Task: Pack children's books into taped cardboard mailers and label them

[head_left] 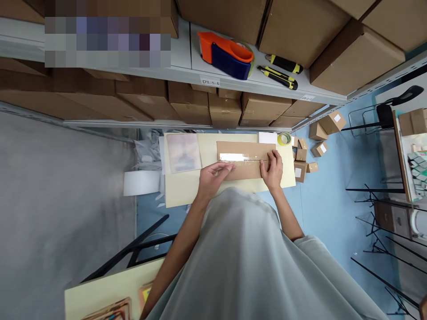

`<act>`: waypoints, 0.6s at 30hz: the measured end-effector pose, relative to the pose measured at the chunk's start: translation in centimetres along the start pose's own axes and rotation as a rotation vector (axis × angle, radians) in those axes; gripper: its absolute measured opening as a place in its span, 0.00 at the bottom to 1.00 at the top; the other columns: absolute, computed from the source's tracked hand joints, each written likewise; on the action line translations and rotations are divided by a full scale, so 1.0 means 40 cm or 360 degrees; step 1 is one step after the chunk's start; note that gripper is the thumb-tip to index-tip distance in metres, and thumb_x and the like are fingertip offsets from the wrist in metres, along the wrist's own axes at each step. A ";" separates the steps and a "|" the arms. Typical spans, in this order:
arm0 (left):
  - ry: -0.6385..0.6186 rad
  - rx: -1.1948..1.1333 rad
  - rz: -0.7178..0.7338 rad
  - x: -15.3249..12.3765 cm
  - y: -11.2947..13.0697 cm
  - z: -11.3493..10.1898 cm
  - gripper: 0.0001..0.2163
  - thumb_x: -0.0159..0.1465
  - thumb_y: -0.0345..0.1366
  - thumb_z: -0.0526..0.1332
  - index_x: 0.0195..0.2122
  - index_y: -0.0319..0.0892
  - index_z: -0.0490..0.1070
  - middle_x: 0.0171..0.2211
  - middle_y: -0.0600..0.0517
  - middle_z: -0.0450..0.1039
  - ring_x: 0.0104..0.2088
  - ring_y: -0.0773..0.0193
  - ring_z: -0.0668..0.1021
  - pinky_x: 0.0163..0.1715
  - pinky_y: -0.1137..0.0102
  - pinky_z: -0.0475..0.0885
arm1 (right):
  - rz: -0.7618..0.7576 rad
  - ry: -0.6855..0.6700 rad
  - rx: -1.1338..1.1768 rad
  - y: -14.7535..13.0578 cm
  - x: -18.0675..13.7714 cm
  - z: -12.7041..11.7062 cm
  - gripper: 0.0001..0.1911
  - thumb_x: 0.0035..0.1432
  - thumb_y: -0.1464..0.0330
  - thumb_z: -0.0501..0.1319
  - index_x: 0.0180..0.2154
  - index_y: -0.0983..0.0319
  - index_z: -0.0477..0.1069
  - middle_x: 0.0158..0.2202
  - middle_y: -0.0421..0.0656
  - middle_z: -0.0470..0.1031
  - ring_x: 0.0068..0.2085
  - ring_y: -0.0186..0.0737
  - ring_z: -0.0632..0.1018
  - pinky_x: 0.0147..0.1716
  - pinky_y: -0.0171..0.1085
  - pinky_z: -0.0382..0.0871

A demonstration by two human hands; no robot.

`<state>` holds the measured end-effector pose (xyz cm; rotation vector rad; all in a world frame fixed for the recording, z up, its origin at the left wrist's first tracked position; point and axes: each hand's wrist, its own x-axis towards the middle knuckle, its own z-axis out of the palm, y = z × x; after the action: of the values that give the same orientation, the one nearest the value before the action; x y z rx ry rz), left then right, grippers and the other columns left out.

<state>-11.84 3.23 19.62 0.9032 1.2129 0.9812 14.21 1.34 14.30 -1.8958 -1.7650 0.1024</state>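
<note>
A flat, closed cardboard box lies lengthwise on the pale yellow table in front of me. A shiny strip of clear packing tape runs along its middle seam. My left hand is at the box's left part, thumb and fingertips pressed together near the seam; whatever may be between them is too small to make out. My right hand grips the box's right end, thumb on the top and fingers bent towards the far right corner. Beyond that corner lies a roll of yellowish tape.
A clear plastic sheet or bag lies at the table's left. Above, a shelf carries an orange and blue tape dispenser, two utility knives and large cartons. Small boxes sit on the blue floor to the right.
</note>
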 end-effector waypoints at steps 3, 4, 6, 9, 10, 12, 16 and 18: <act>-0.0015 -0.0018 -0.0010 -0.003 0.002 -0.026 0.11 0.61 0.46 0.72 0.37 0.43 0.84 0.42 0.45 0.87 0.49 0.50 0.86 0.59 0.54 0.78 | 0.0006 0.0012 0.0003 0.001 -0.002 0.001 0.23 0.74 0.57 0.57 0.63 0.61 0.68 0.67 0.59 0.68 0.71 0.58 0.68 0.68 0.61 0.67; -0.0028 -0.0026 -0.0005 -0.002 0.000 -0.036 0.11 0.61 0.45 0.72 0.37 0.44 0.84 0.42 0.44 0.87 0.49 0.50 0.86 0.59 0.53 0.77 | 0.0013 0.0012 0.0000 0.000 -0.002 0.000 0.23 0.74 0.57 0.58 0.63 0.61 0.68 0.67 0.59 0.68 0.71 0.58 0.68 0.68 0.61 0.67; -0.0049 -0.0048 0.0001 0.001 -0.008 -0.057 0.10 0.61 0.44 0.72 0.37 0.44 0.85 0.42 0.44 0.87 0.49 0.50 0.86 0.60 0.53 0.77 | 0.0028 0.0004 -0.0008 -0.004 -0.002 -0.002 0.23 0.73 0.56 0.57 0.63 0.60 0.68 0.67 0.59 0.68 0.71 0.58 0.68 0.67 0.62 0.67; -0.0032 -0.0090 0.0018 0.012 -0.025 -0.089 0.10 0.60 0.43 0.72 0.38 0.44 0.85 0.43 0.45 0.87 0.49 0.51 0.86 0.60 0.53 0.77 | 0.0041 -0.0007 -0.0019 -0.008 -0.002 -0.005 0.23 0.73 0.56 0.57 0.63 0.60 0.68 0.67 0.59 0.68 0.71 0.58 0.68 0.68 0.63 0.66; -0.0014 -0.0100 0.0024 0.017 -0.031 -0.099 0.11 0.59 0.43 0.72 0.39 0.44 0.85 0.43 0.45 0.87 0.49 0.51 0.85 0.59 0.53 0.77 | 0.0041 -0.0005 -0.0019 -0.010 -0.002 -0.006 0.23 0.73 0.56 0.57 0.63 0.60 0.68 0.67 0.59 0.68 0.71 0.58 0.68 0.68 0.63 0.65; 0.0028 -0.0111 0.0025 0.026 -0.041 -0.117 0.13 0.58 0.44 0.73 0.41 0.43 0.85 0.44 0.45 0.86 0.48 0.53 0.85 0.58 0.56 0.77 | 0.0036 0.0006 -0.0017 -0.012 -0.002 -0.007 0.23 0.73 0.56 0.57 0.62 0.60 0.68 0.67 0.59 0.68 0.71 0.58 0.68 0.68 0.63 0.66; 0.0056 -0.0099 0.0005 0.040 -0.046 -0.138 0.15 0.59 0.48 0.73 0.40 0.43 0.86 0.41 0.47 0.85 0.43 0.56 0.83 0.52 0.60 0.78 | 0.0025 0.0015 -0.0016 -0.018 -0.001 -0.010 0.22 0.73 0.56 0.57 0.61 0.60 0.69 0.66 0.59 0.69 0.69 0.58 0.69 0.67 0.62 0.67; 0.0049 -0.0090 0.0010 0.044 -0.042 -0.142 0.16 0.59 0.50 0.72 0.39 0.43 0.86 0.39 0.47 0.84 0.41 0.57 0.83 0.49 0.61 0.78 | 0.0042 0.0005 -0.0012 -0.020 0.000 -0.011 0.22 0.73 0.56 0.57 0.61 0.60 0.69 0.66 0.59 0.69 0.69 0.58 0.69 0.67 0.62 0.67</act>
<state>-17.13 4.54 16.75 0.8509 1.2030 1.0328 13.67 1.18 15.02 -1.9240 -1.7410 0.1025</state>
